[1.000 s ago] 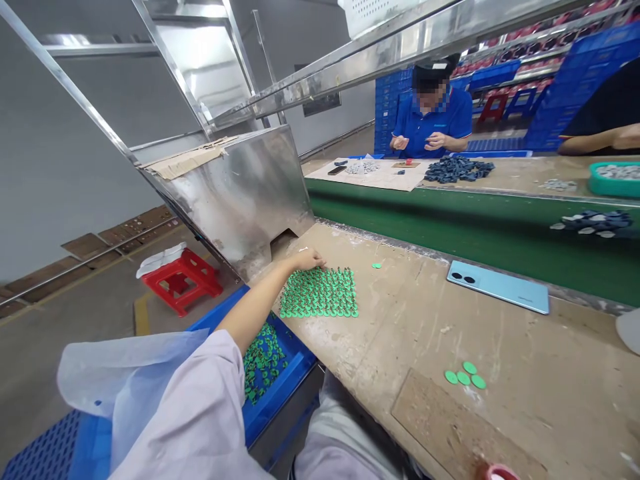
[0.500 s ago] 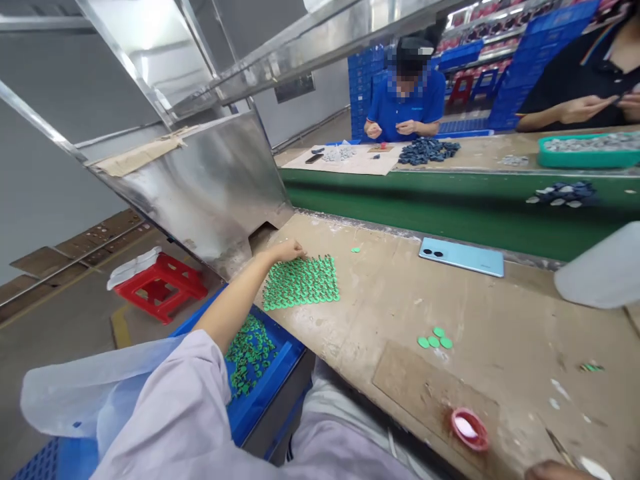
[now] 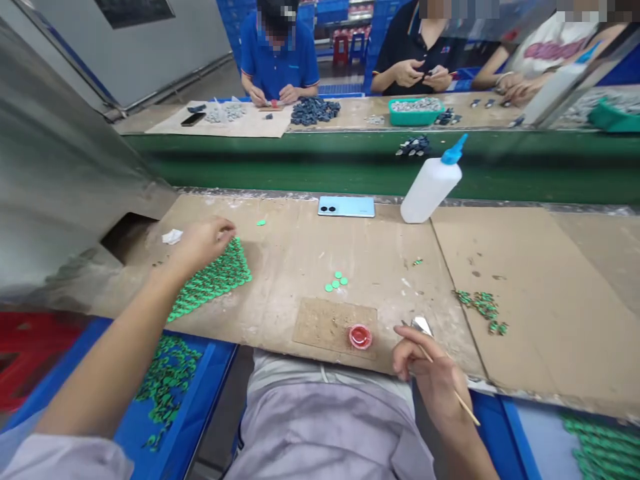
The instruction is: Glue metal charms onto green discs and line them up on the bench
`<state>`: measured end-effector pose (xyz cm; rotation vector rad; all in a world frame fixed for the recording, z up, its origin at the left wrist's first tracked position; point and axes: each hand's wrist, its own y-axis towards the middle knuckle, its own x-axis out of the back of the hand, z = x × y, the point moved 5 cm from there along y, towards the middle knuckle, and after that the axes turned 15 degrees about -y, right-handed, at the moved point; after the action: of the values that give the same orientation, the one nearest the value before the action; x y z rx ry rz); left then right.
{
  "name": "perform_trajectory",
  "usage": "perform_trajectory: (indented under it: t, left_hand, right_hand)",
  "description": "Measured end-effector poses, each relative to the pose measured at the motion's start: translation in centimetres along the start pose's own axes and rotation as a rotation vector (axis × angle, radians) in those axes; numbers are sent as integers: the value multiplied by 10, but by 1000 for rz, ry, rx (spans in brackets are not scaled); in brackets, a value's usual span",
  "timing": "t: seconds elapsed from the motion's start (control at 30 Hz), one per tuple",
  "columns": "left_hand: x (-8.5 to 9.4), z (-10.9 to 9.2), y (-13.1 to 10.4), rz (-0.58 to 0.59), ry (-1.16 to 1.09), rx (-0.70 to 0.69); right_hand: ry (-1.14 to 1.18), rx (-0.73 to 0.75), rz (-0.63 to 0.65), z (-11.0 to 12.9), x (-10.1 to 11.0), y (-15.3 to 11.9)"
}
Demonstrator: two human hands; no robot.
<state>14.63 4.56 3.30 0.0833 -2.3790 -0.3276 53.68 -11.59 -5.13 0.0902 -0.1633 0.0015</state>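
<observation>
My left hand (image 3: 206, 241) is over the back of a dense array of green discs (image 3: 217, 277) with dark fittings on them. Its fingers are curled together, and anything between them is hidden. My right hand (image 3: 433, 370) grips a thin wooden stick (image 3: 465, 407) near the table's front edge. Just left of that hand, a small red cup (image 3: 360, 337) with red contents rests on a cardboard piece (image 3: 315, 323). Several loose green discs (image 3: 335, 284) lie behind the cardboard.
A light blue phone (image 3: 347, 207) and a white squeeze bottle (image 3: 430, 190) stand along the table's back. Small green pieces (image 3: 483, 305) lie at right. Blue bins with green parts (image 3: 167, 387) flank my lap. Co-workers (image 3: 280, 60) sit across the green partition (image 3: 250, 163).
The view has swung right, bringing my right hand with the stick, the whole bottle and more co-workers into sight. My left hand stays at the back of the green array.
</observation>
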Motion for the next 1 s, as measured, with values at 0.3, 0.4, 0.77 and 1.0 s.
perform_trajectory:
  t: [0.3,0.4,0.77,1.0]
  left_hand:
    - [-167,-82,-36,442,-52,-301]
    - [-181,-78,-35,423,-133,-303]
    - [-178,-88,-38,425,203,-511]
    - [-165,-92,-35,209,-16,-230]
  right_hand:
    - [-523,-91,-151,9,56,14]
    - [-974,-136,-395,8,118,21]
    - [-1177,-332,-453,-28,153,28]
    - [-1074,-387,-564,-16,154,27]
